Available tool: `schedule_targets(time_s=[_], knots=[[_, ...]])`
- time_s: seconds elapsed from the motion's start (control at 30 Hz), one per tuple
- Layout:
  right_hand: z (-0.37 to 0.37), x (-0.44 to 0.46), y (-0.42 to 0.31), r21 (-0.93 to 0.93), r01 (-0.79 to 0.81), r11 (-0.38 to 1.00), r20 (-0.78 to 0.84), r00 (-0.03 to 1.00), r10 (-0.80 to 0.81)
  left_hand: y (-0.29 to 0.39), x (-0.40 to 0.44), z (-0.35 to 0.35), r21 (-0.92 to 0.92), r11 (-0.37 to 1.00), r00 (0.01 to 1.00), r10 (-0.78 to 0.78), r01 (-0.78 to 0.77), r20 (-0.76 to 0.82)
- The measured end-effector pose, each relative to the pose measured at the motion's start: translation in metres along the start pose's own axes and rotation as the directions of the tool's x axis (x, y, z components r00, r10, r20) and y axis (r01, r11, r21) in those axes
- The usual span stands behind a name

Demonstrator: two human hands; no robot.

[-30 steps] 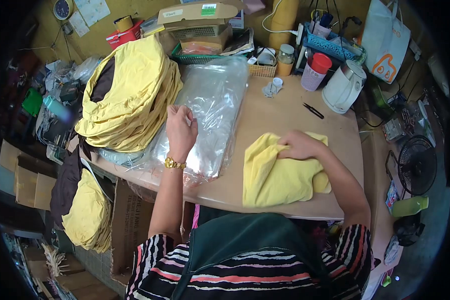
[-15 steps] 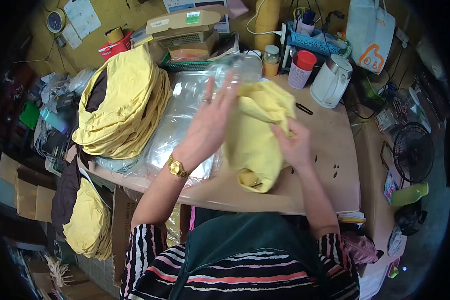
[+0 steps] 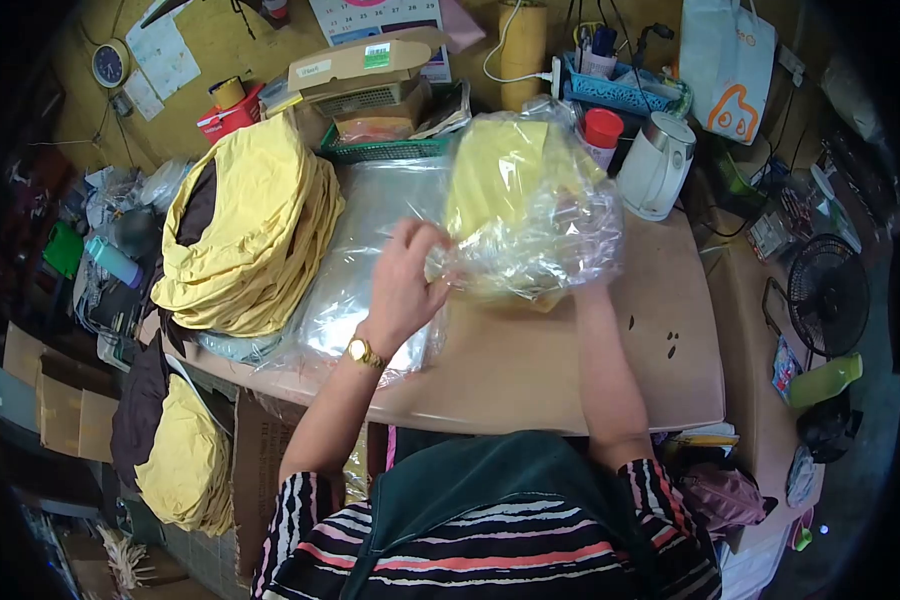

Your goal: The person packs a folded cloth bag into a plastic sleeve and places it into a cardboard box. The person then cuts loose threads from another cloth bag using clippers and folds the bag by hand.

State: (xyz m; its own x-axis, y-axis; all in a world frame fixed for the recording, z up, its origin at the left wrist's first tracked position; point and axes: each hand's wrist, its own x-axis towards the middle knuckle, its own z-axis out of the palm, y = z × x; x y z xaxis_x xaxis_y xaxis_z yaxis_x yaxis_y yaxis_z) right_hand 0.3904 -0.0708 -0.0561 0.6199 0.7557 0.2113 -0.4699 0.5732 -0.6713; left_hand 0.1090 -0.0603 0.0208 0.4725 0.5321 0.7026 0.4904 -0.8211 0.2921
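Observation:
A folded yellow cloth piece lies inside a clear plastic bag above the table's middle. My left hand, with a gold watch at its wrist, is closed on the bag's near left edge. My right hand reaches into the bag beside the cloth; crumpled, shiny plastic covers its fingers, so their grip cannot be made out. Left of the bag, a stack of flat clear bags lies on the table. Next to that rises a tall pile of yellow cloth pieces with a dark brown patch on top.
A white kettle, a red-lidded container and a blue basket stand at the back right. Behind the flat bags sits a green tray with a cardboard box. More yellow cloth hangs below the table's left edge.
The yellow cloth, held in my right hand before, is now inside a clear bag. My left hand has moved down and closed on the bag's edge.

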Motion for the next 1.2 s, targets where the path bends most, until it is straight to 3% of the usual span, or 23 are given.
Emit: schedule_targets(time_s=[0.03,0.07,0.1,0.13,0.23,0.27,0.33,0.37,0.4,0.47,0.53,0.6,0.63,0.73,0.8,0.87,0.93,0.97,1.0,1.03,1.13,1.17,1.2], knots=[[-0.006,0.007,-0.017,0.059,0.027,0.998,0.026,0.999,-0.029,-0.010,-0.004,0.008,-0.155,0.974,0.947,-0.113,0.165,0.299],[-0.005,0.010,-0.043,-0.076,0.045,0.996,0.077,0.996,-0.039,0.007,-0.010,0.007,-0.323,0.913,0.910,-0.106,0.249,0.400],[0.012,0.006,-0.086,-0.649,0.080,0.757,0.122,0.992,0.000,0.033,-0.024,0.008,-0.470,0.815,0.866,-0.075,0.339,0.494],[0.016,0.003,-0.114,-0.969,0.110,0.222,0.126,0.990,0.060,0.048,-0.041,0.013,-0.586,0.692,0.813,-0.002,0.421,0.583],[-0.043,0.012,-0.119,-0.908,0.233,0.349,0.287,0.952,0.111,0.065,-0.084,0.019,-0.623,0.346,0.596,0.196,0.701,0.779],[-0.053,0.009,-0.121,-0.881,0.265,0.392,0.337,0.933,0.125,0.065,-0.090,0.019,-0.625,0.340,0.592,0.208,0.702,0.779],[-0.037,-0.014,-0.129,-0.843,0.520,0.140,0.537,0.799,0.269,0.060,-0.101,0.014,-0.604,0.322,0.578,0.181,0.729,0.795],[-0.020,-0.020,-0.137,-0.798,0.571,-0.194,0.447,0.776,0.445,0.059,-0.104,0.012,-0.601,0.313,0.572,0.188,0.735,0.798],[-0.027,-0.023,-0.125,-0.800,0.566,-0.199,0.438,0.778,0.451,0.059,-0.105,0.010,-0.587,0.425,0.587,0.146,0.690,0.796],[-0.057,-0.030,-0.086,-0.647,0.355,-0.675,0.425,0.903,0.068,0.055,-0.106,0.004,-0.514,0.635,0.621,0.069,0.576,0.781],[-0.061,-0.039,-0.072,-0.574,0.333,-0.748,0.436,0.897,0.065,0.048,-0.101,0.001,-0.443,0.752,0.585,0.094,0.488,0.805],[-0.063,-0.052,-0.059,-0.407,0.289,-0.867,0.468,0.881,0.074,0.047,-0.101,-0.005,-0.477,0.827,0.665,0.179,0.298,0.725],[-0.062,-0.059,-0.053,-0.403,0.288,-0.868,0.466,0.881,0.076,0.044,-0.102,-0.005,-0.480,0.825,0.665,0.181,0.299,0.724],[-0.058,-0.081,-0.003,-0.501,0.592,-0.632,0.283,0.802,0.527,0.039,-0.102,-0.012,-0.462,0.875,0.692,0.243,0.147,0.680],[-0.054,-0.086,0.026,-0.447,0.654,-0.611,0.295,0.752,0.590,0.044,-0.070,-0.032,-0.157,0.968,0.259,0.104,0.194,0.960],[-0.045,-0.089,0.021,-0.716,0.444,-0.539,0.275,0.889,0.367,0.054,-0.055,-0.045,-0.036,0.961,0.200,-0.021,0.274,0.980],[-0.030,-0.080,0.029,-0.614,0.660,-0.433,0.444,0.743,0.502,0.059,-0.049,-0.048,-0.138,0.904,0.708,-0.215,0.405,0.672],[-0.016,-0.083,0.022,-0.597,0.653,-0.466,0.319,0.726,0.609,0.058,-0.050,-0.045,-0.136,0.902,0.705,-0.218,0.409,0.675],[0.005,-0.089,0.010,-0.580,0.647,-0.495,0.180,0.694,0.697,0.056,-0.050,-0.040,-0.109,0.949,0.844,-0.206,0.296,0.495],[-0.024,-0.087,0.027,-0.618,0.607,-0.500,0.503,0.793,0.343,0.055,-0.047,-0.038,-0.056,0.981,0.942,-0.159,0.183,0.296],[-0.011,-0.085,0.035,-0.594,0.646,-0.480,0.341,0.742,0.576,0.082,-0.021,-0.032,-0.160,0.986,0.926,0.096,-0.039,0.364],[-0.047,-0.090,0.067,-0.458,0.757,-0.466,0.626,0.647,0.435,0.088,-0.012,-0.019,-0.144,0.982,0.908,0.166,-0.119,0.384],[-0.042,-0.096,0.064,-0.464,0.757,-0.461,0.621,0.649,0.440,0.095,-0.004,-0.001,-0.134,0.972,0.882,0.231,-0.193,0.410]])
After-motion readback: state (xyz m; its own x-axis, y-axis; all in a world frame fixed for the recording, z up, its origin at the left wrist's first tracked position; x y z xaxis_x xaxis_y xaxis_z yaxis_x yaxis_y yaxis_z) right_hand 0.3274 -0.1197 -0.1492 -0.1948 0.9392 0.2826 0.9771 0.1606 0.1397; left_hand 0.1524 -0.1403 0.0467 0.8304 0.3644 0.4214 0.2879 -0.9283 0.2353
